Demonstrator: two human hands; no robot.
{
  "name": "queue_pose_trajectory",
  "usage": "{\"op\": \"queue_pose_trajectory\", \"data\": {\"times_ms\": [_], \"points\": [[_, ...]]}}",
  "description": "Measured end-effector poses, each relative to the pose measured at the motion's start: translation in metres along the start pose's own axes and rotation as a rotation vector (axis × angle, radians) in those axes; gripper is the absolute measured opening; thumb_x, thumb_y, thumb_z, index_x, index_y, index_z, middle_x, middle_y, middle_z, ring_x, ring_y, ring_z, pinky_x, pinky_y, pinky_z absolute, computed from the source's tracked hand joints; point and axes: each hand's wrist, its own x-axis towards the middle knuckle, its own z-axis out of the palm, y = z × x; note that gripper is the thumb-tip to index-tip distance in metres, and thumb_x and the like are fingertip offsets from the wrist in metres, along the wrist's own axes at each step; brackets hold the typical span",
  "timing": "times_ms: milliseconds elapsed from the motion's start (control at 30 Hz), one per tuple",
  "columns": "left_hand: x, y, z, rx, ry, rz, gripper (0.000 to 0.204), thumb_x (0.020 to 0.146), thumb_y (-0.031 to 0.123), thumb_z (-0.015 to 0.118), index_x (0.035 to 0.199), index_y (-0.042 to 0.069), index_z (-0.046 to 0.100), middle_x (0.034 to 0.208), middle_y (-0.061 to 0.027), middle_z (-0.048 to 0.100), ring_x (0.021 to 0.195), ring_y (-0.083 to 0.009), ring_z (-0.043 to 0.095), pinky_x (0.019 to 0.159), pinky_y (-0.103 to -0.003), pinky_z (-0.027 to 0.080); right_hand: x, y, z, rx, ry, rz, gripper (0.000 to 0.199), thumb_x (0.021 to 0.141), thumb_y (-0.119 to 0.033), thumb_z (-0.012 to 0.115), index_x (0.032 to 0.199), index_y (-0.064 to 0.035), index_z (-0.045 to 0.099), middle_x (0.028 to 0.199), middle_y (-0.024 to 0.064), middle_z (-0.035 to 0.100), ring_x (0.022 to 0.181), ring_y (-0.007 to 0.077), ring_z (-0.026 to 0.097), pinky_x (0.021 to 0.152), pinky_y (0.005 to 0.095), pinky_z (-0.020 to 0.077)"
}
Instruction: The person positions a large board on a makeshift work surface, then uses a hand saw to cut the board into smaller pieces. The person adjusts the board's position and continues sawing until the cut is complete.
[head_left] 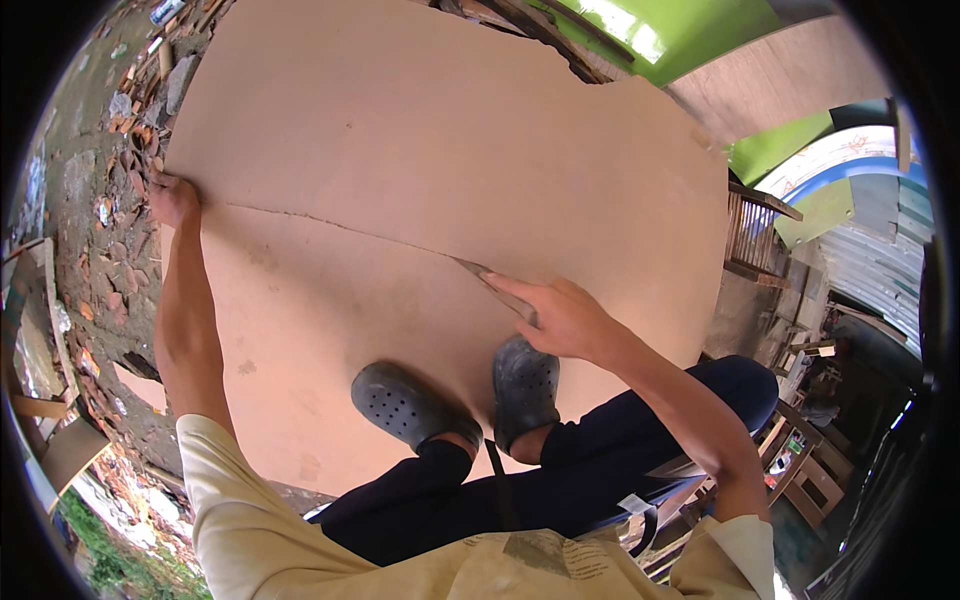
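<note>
A large brown board is spread beneath the person, and its left edge is touched by the left hand. A thin pointed blade is gripped in the right hand, its tip set at the right end of a thin, rough line traced across the board. Dark holed clogs are planted on the near part. The ground at left is strewn with debris; at far right, a pale wooden panel is seen beside a green surface.
</note>
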Motion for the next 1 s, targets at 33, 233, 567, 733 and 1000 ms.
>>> {"op": "queue_pose_trajectory", "data": {"times_ms": [33, 233, 567, 733, 1000], "points": [[0.005, -0.012, 0.004, 0.061, -0.020, 0.011, 0.057, 0.107, 0.049, 0.026, 0.151, 0.023, 0.052, 0.130, -0.0188, 0.068, 0.116, -0.0449, 0.064, 0.101, -0.052, 0.049, -0.019, -0.009, -0.008, -0.020, -0.006, -0.004, 0.068, 0.084, -0.004, 0.066, 0.149, -0.0189, 0.053, 0.072, 0.0187, 0.067, 0.053, 0.0355, 0.060, 0.062, 0.0429, 0.0521], [-0.008, 0.002, -0.001, 0.011, -0.031, -0.060, 0.059, 0.107, 0.052, 0.023, 0.154, 0.025, 0.047, 0.131, -0.0184, 0.067, 0.115, -0.0449, 0.064, 0.100, -0.052, 0.050, -0.100, -0.025, -0.049, -0.038, -0.027, 0.073, 0.071, 0.080, -0.003, 0.068, 0.148, -0.0167, 0.053, 0.085, 0.0186, 0.071, 0.056, 0.0368, 0.061, 0.058, 0.0423, 0.0515], [-0.019, 0.019, -0.002, 0.010, -0.052, -0.079, 0.070, 0.107, 0.057, 0.018, 0.144, 0.014, 0.058, 0.128, -0.0250, 0.067, 0.116, -0.0459, 0.063, 0.102, -0.053, 0.048, 0.025, 0.044, 0.022, 0.009, -0.004, 0.081, 0.065, 0.084, -0.006, 0.064, 0.147, -0.0187, 0.056, 0.069, 0.0186, 0.065, 0.054, 0.0341, 0.059, 0.061, 0.0418, 0.0510], [-0.019, 0.022, -0.006, 0.012, -0.051, -0.096, 0.079, 0.106, 0.061, 0.017, 0.133, 0.005, 0.066, 0.124, -0.0259, 0.068, 0.115, -0.0462, 0.063, 0.102, -0.054, 0.048, 0.024, 0.044, 0.033, -0.026, 0.028, 0.015, 0.065, 0.085, -0.008, 0.066, 0.148, -0.0190, 0.054, 0.070, 0.0186, 0.066, 0.060, 0.0361, 0.061, 0.063, 0.0426, 0.0516], [0.002, -0.009, 0.002, 0.062, -0.031, -0.032, 0.060, 0.106, 0.051, 0.023, 0.145, 0.017, 0.052, 0.128, -0.0199, 0.068, 0.110, -0.0465, 0.066, 0.097, -0.056, 0.049, -0.119, -0.014, -0.070, -0.056, -0.098, 0.175, 0.070, 0.080, 0.000, 0.063, 0.147, -0.0146, 0.053, 0.076, 0.0166, 0.069, 0.054, 0.0326, 0.063, 0.059, 0.0377, 0.0533]]}}
